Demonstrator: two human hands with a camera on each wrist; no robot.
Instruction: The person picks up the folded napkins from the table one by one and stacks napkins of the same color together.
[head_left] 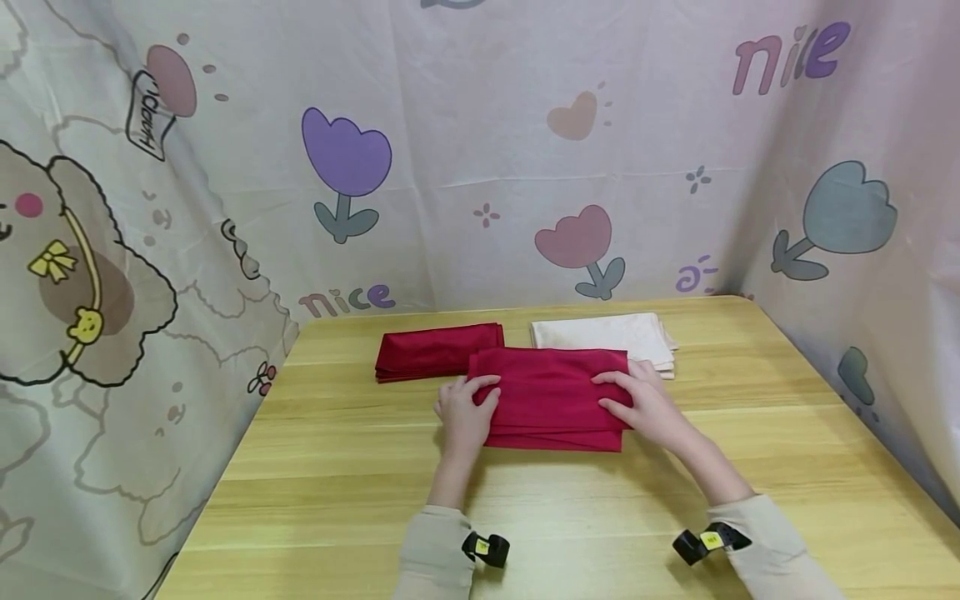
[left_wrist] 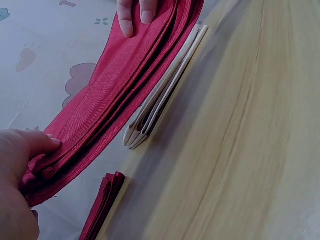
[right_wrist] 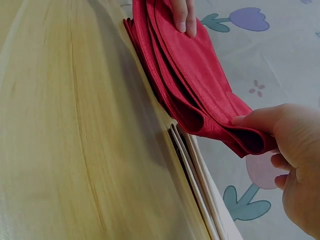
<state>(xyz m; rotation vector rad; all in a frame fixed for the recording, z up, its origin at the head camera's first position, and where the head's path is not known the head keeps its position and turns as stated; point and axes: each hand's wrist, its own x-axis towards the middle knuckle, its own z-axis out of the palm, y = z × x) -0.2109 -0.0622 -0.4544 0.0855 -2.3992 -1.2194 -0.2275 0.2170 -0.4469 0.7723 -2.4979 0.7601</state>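
The folded red cloth is held up by its two ends, apparently clear of the bench. The left hand pinches its left end and the right hand grips its right end. Behind it lie two other folded pieces: a dark red cloth toward the left and a white cloth toward the right. From the head view, the held cloth partly overlaps both.

The likeliest trouble is the folds coming apart. The layers along the near edge do not line up; lower ones stick out past the top one, and the right wrist view shows loose, gaping loops at the right end. If either hand pinches only the upper layers, the lower ones could slide out and hang down. How many layers each grip takes in cannot be told, since the fingers underneath are mostly hidden.

The cloth has a slight sheen and may well be slippery, so uneven pulling could shear the layers further askew, while bringing the hands together could make the middle sag. Lowered too far forward, it might drag on the dark red cloth or the white cloth and push their folds out of line. Letting one end go early would probably twist the whole bundle.
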